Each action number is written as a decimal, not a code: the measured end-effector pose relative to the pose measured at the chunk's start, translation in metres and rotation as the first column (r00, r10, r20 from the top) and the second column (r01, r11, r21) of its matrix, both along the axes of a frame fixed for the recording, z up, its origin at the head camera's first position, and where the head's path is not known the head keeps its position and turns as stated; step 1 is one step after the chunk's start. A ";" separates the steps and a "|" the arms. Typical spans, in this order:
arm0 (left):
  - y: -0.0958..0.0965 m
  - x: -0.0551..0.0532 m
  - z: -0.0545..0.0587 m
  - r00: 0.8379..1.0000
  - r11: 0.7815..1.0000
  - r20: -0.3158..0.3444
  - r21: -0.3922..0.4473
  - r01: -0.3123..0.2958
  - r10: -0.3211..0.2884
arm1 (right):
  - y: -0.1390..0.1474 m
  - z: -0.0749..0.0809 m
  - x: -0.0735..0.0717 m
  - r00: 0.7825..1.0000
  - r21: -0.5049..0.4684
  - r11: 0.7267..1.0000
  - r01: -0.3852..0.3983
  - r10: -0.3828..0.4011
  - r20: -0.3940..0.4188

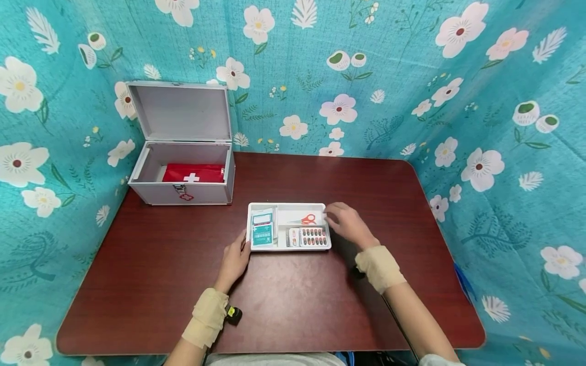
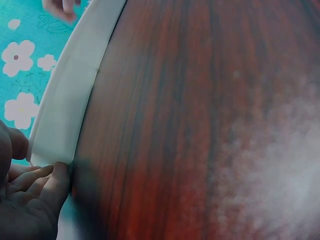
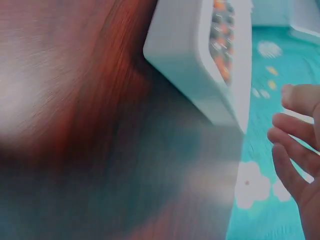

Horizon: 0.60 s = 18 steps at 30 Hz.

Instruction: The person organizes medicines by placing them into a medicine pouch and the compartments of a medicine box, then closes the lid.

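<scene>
A white divided tray (image 1: 289,250) lies near the middle of the table. Its left compartment holds teal-and-white packets (image 1: 263,234). Orange-handled scissors (image 1: 309,219) lie in the upper right compartment, capsule blister packs (image 1: 313,237) in the lower one. My left hand (image 1: 234,260) holds the tray's left end, its thumb by the rim and its fingertips at the corner in the left wrist view. At the other end my right hand (image 1: 349,223) hovers beside the right rim, fingers loosely bent and apart, holding nothing. The right wrist view shows a gap between those fingers (image 3: 295,132) and the tray.
An open silver case (image 1: 201,195) stands at the table's back left, its lid (image 1: 185,113) raised against the curtain. Inside lies a red pouch (image 1: 171,173) with a white cross. Blue floral curtain (image 1: 293,101) borders the back and sides of the brown table (image 1: 293,305).
</scene>
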<state>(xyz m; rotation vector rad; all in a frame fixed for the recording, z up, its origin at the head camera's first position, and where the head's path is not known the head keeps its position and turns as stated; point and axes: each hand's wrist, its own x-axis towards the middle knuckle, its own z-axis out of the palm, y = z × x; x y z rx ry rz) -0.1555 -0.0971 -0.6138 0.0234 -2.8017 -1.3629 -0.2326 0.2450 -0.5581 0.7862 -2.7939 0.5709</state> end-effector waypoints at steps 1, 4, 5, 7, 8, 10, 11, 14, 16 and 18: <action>0.000 0.000 0.000 1.000 1.000 -0.002 -0.002 0.002 -0.002 | 0.009 0.003 0.007 0.999 -0.041 0.999 0.022 -0.024 -0.030; 0.000 -0.001 0.002 1.000 1.000 0.019 -0.001 0.003 -0.003 | 0.041 0.007 0.028 0.988 -0.156 0.983 0.095 -0.113 -0.109; 0.000 -0.001 0.002 1.000 1.000 0.026 0.001 0.006 -0.006 | 0.053 0.008 0.036 0.981 -0.179 0.976 0.125 -0.149 -0.126; 0.000 -0.001 0.003 0.999 1.000 0.035 0.003 0.011 -0.011 | 0.078 0.009 0.052 0.962 -0.212 0.956 0.201 -0.233 -0.141; 0.000 -0.001 0.003 0.999 1.000 0.043 0.007 0.009 -0.010 | 0.091 0.009 0.061 0.948 -0.222 0.942 0.251 -0.285 -0.138; 0.000 -0.001 0.003 0.999 1.000 0.046 0.012 0.010 -0.011 | 0.119 0.009 0.079 0.912 -0.233 0.904 0.358 -0.392 -0.120; 0.000 -0.001 0.003 0.999 1.000 0.047 0.015 0.010 -0.011 | 0.134 0.008 0.088 0.887 -0.231 0.879 0.417 -0.449 -0.108; 0.000 -0.001 0.003 0.998 1.000 0.060 0.008 0.009 -0.010 | 0.174 0.005 0.118 0.789 -0.192 0.779 0.597 -0.613 -0.035; 0.001 0.000 0.003 0.998 1.000 0.064 -0.002 0.015 -0.014 | 0.198 0.002 0.137 0.714 -0.137 0.704 0.697 -0.700 0.032; 0.001 0.001 0.005 0.997 1.000 0.079 -0.010 0.020 -0.020 | 0.219 -0.001 0.157 0.641 -0.059 0.639 0.767 -0.758 0.119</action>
